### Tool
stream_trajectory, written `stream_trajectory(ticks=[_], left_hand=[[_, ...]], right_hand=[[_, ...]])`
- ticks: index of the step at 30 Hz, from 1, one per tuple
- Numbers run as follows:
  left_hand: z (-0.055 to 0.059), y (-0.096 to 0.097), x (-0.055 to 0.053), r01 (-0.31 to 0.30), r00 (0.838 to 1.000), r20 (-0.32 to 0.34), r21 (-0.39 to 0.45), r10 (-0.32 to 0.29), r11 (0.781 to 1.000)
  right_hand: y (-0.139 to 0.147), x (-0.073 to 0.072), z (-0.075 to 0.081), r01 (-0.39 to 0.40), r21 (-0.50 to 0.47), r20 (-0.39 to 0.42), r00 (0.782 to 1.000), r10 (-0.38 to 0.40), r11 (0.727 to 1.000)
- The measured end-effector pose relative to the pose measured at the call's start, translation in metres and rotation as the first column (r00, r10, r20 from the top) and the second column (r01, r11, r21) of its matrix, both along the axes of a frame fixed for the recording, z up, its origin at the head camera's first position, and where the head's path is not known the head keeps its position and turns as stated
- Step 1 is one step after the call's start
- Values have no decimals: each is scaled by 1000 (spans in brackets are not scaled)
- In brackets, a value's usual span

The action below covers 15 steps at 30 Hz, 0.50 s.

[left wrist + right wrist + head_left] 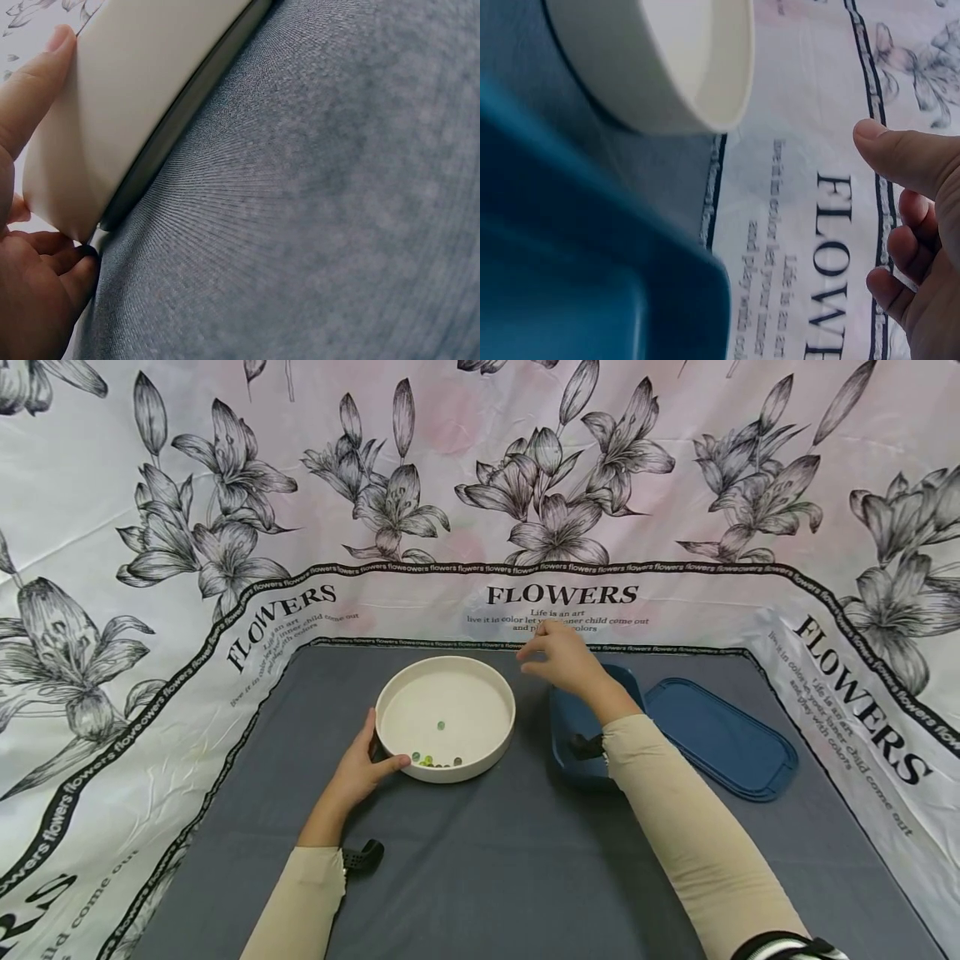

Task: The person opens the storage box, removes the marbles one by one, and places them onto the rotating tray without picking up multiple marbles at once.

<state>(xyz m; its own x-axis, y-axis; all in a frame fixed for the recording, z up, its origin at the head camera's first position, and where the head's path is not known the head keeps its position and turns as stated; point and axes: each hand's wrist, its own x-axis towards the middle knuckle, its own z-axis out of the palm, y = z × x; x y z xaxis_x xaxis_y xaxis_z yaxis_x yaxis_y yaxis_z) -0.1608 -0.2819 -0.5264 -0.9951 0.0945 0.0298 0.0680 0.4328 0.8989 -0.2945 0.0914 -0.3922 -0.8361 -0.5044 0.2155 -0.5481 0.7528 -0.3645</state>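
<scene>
A round cream dish [465, 693] stands on the grey cloth. Several small glass marbles [427, 762] are gathered along its near side, with one greenish marble [441, 726] nearer the middle. My left hand [358, 777] grips the dish at its near left, thumb on the wall and rim, fingers curled by the lower edge in the left wrist view. Raised over the far side of a blue rectangular container [564, 727], my right hand [564, 656] has loosely bent fingers. In the right wrist view its thumb [900, 154] stands apart from the fingers, nothing visible between them.
A flat blue lid [720, 739] lies to the right of the container, partly behind the right sleeve. The right forearm hides part of the container's inside. Behind the grey cloth [480, 868] runs a white flower-printed border [420, 606].
</scene>
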Motion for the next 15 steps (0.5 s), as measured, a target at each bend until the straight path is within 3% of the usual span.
stream_trajectory(ticks=[15], left_hand=[[-3, 1, -1, -19, 1000, 22, 4, 19, 1000]], right_hand=[[63, 6, 2, 55, -19, -65, 996, -56, 998]])
